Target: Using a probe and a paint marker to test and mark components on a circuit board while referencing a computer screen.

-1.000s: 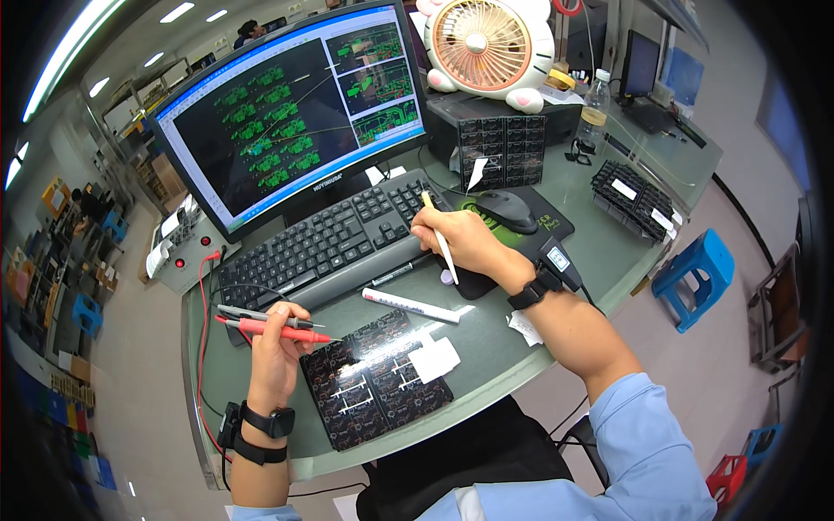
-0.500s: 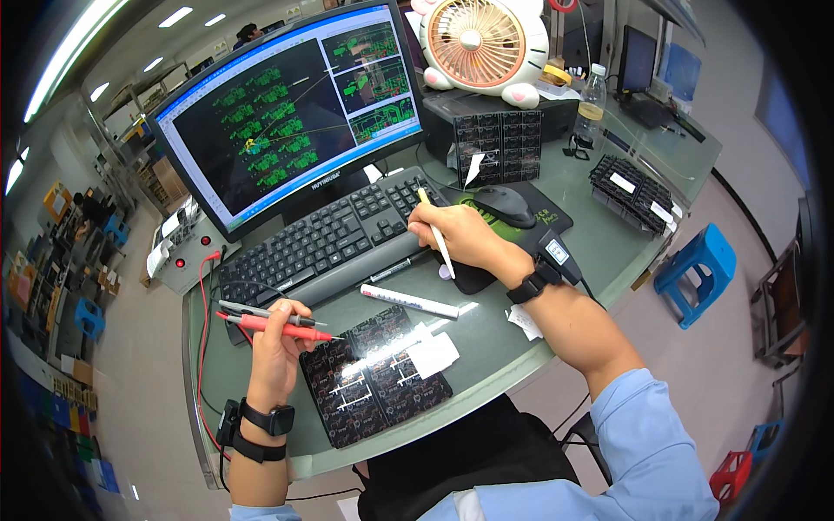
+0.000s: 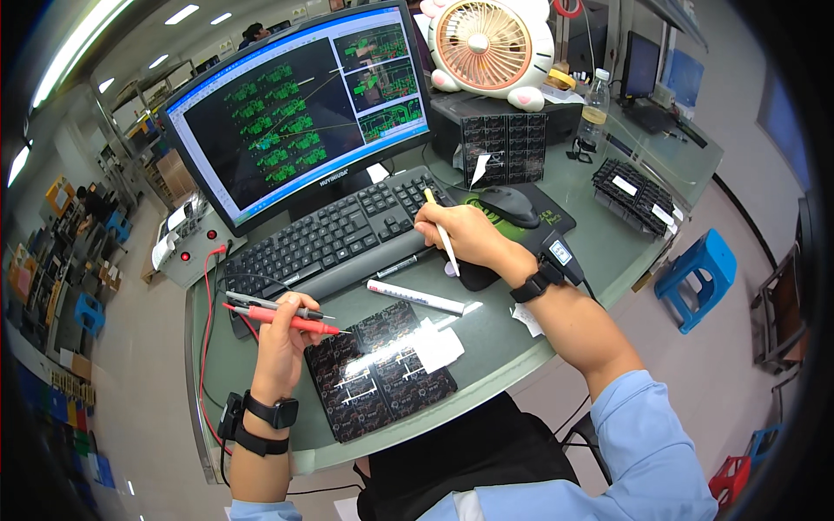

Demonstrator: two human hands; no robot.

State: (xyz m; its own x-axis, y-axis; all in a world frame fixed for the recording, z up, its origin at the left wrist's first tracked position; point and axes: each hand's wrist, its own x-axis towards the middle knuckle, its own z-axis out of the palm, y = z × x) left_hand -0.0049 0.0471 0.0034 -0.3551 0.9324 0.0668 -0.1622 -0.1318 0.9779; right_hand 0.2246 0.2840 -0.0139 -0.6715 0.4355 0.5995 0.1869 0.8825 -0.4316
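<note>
My left hand (image 3: 283, 352) is closed around two test probes, a red probe (image 3: 287, 320) and a grey probe (image 3: 271, 304). Their tips point right, over the upper left edge of a black panel of circuit boards (image 3: 352, 408) lying on the desk. A piece of white paper (image 3: 439, 347) rests on the panel's right side. My right hand (image 3: 465, 233) is at the number pad of the black keyboard (image 3: 334, 230), with a slim white stick-like tool (image 3: 450, 250) with a yellowish end pinched in its fingers. Whether a finger presses a key cannot be made out.
A white marker (image 3: 415, 297) lies between panel and keyboard. Behind stands a monitor (image 3: 300, 130) with green board layouts. A mouse (image 3: 508, 207), a fan (image 3: 486, 43), a bottle (image 3: 595, 104) and stacked boards (image 3: 634, 195) are rightward. A red lead (image 3: 205, 304) runs along the left edge.
The view has shifted slightly. The grey probe has swung in my left hand, its tip now reaching further right above the red one. My right hand stays at the number pad with the stick-like tool.
</note>
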